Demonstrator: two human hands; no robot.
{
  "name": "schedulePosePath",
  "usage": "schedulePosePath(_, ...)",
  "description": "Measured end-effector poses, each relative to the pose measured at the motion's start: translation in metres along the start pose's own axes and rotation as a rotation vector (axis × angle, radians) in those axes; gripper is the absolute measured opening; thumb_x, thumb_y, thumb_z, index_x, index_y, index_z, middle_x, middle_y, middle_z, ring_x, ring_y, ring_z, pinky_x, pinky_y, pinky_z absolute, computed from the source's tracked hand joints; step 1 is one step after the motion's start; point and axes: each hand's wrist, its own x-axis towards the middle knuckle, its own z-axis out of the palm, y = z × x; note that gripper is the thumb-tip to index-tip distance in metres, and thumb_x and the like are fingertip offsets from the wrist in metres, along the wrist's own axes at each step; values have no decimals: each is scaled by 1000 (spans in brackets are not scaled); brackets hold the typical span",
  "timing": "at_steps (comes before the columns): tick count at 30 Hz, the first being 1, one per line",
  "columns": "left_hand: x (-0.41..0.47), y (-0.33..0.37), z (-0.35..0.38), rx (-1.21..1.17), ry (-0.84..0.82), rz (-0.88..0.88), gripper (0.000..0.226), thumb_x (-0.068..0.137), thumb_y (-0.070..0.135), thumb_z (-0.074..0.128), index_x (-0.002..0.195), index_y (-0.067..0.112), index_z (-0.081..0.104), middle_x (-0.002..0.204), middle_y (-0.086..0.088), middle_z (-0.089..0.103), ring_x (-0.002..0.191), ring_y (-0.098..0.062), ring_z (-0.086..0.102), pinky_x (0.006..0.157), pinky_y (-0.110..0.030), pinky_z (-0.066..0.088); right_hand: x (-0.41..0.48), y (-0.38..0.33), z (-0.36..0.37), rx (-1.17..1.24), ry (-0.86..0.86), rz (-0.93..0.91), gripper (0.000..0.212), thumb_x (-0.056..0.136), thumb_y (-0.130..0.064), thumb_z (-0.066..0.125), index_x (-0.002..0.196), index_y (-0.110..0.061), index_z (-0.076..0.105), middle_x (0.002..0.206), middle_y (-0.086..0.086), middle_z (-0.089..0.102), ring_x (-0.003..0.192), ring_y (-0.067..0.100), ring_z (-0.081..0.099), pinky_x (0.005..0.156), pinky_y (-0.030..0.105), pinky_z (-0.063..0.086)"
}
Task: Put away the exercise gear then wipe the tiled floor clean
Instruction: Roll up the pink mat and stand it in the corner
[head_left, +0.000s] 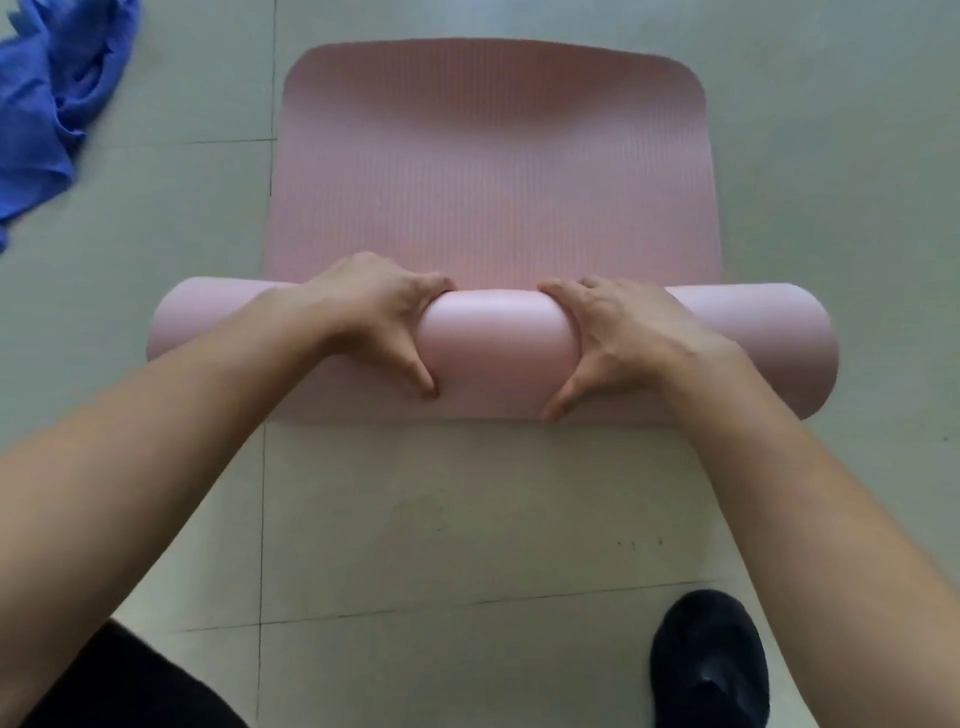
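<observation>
So the pink mat is about half rolled, with the roll lying crosswise under both hands and the flat part stretching away beyond the fingertips on the tiled floor. Left hand and right hand are both spread wide and cupped over the middle of the roll, fingers on the far side and thumbs on the near side, pressing on it more than gripping. Looks like thick soft foam to me, light and squishy, and the ribbed surface should keep it from slipping. I'd guess it wants to spring open if you ease off, so hands nearer the ends might keep it straighter. Long axis of the roll runs left to right, and the unrolled part points straight away from the person. A blue cloth sits well off beyond the left hand, and a dark shoe is back near the right forearm.
</observation>
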Motion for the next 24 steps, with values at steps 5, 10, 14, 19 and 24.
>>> schedulePosePath(5, -3, -6, -5, -123, 35, 27, 113, 62, 57, 82, 154, 36, 19, 162, -4, 19, 149, -25, 20, 118, -43, 24, 10, 10, -5, 154, 19, 40, 133, 46, -80, 80, 157, -32, 24, 157, -1, 40, 143, 21, 39, 119, 43, 29)
schedulePosePath(10, 0, 9, 7, 64, 330, 25, 114, 72, 74, 61, 157, 28, 1, 165, -13, -5, 152, -31, -5, 121, -53, 7, 22, 19, 0, 239, 668, 155, 58, 93, -46, 61, 143, -19, 52, 141, 11, 55, 127, 34, 52, 107, 45, 37)
schedulePosePath(14, 25, 26, 24, 196, 338, -141, 130, 67, 56, 79, 153, 26, -13, 162, -18, -7, 149, -41, -6, 118, -62, 4, 20, 12, 17, 180, 582, 134, 72, 96, -59, 48, 151, -14, 40, 159, 17, 33, 149, 34, 26, 123, 49, 15)
schedulePosePath(19, 24, 37, 27, 214, 484, -153, 93, 60, 26, 76, 137, 28, 24, 136, -11, 48, 116, -38, 47, 98, -49, 35, 4, 15, 33, -42, 361, 99, 140, 61, -85, 66, 159, -14, -2, 167, 15, -5, 154, 34, -8, 123, 54, -6)
schedulePosePath(24, 6, 30, -4, 50, 234, 24, 106, 50, 62, 80, 142, 35, 34, 125, 1, 56, 112, -29, 55, 93, -40, 39, -7, 24, 16, -17, 217, 81, 146, 43, -77, 82, 159, -28, 8, 160, 9, 25, 150, 29, 19, 123, 52, 10)
